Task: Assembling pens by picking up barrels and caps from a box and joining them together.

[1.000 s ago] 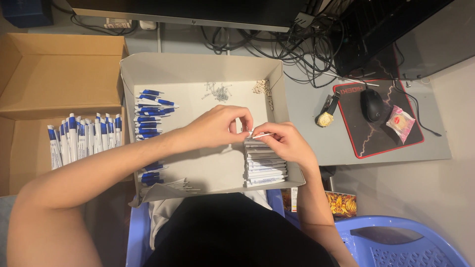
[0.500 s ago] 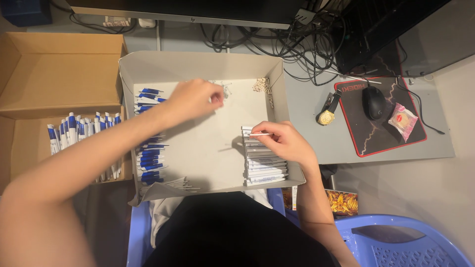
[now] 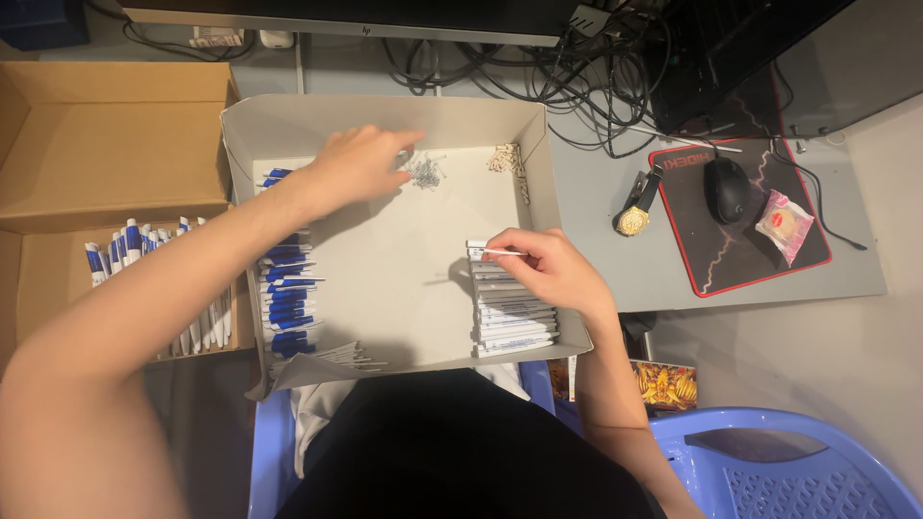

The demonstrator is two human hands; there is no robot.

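Left hand [image 3: 361, 163] covers part of the small metal bits [image 3: 423, 171] at the far end of the white tray [image 3: 385, 115]; too small to tell what kind. Left forearm hides the middle of the blue-capped row [image 3: 288, 288]. Right hand [image 3: 548, 269] hides the far end of the thin white piece [image 3: 500, 252] it pinches and part of the white stack [image 3: 514, 322]. Cardboard box [image 3: 115, 135] cut off at left edge. Blue chair [image 3: 798, 471] cut off at bottom.
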